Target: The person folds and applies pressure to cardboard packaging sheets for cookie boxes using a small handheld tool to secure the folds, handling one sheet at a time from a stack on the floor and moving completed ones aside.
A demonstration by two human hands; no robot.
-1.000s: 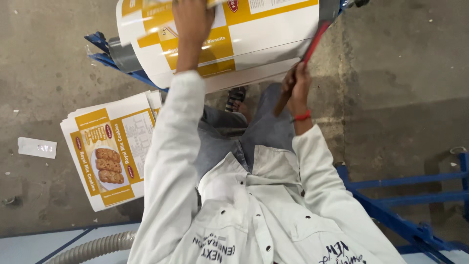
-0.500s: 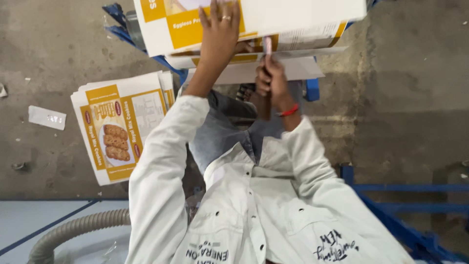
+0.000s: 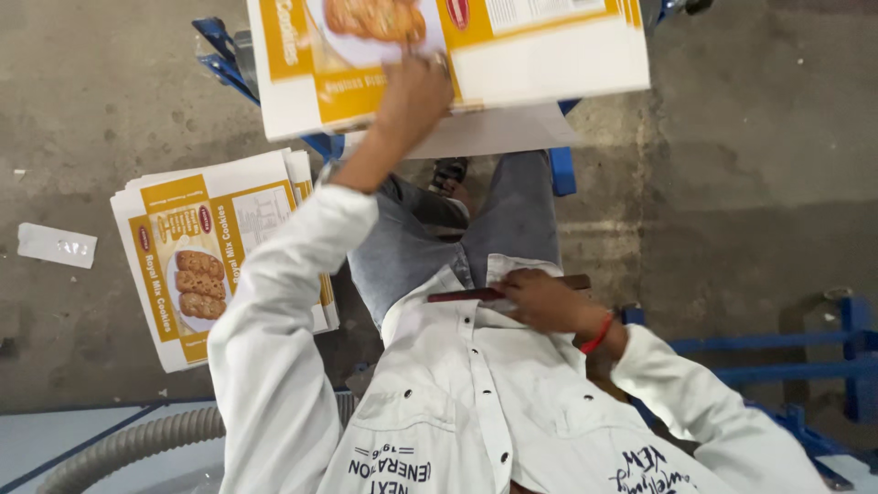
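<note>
My left hand (image 3: 416, 91) is raised and pressed against the printed face of a large white and yellow carton (image 3: 549, 55) with a biscuit picture, holding it at the top of the view. My right hand (image 3: 547, 302), with a red band at the wrist, lies against my white shirt at chest height. It grips a slim dark red tool (image 3: 462, 295) that points left across the shirt. A loose white flap (image 3: 512, 133) hangs under the carton above my knees.
A stack of flat printed cartons (image 3: 210, 256) lies on the concrete floor at the left, with a white paper scrap (image 3: 57, 245) beside it. Blue metal frames stand at the right (image 3: 777, 346) and behind the carton (image 3: 219, 46). A grey ribbed hose (image 3: 128, 444) curves at the bottom left.
My right hand has come down from the carton's edge to my chest, bringing the dark red tool with it. The carton now sits flatter and higher under my left hand.
</note>
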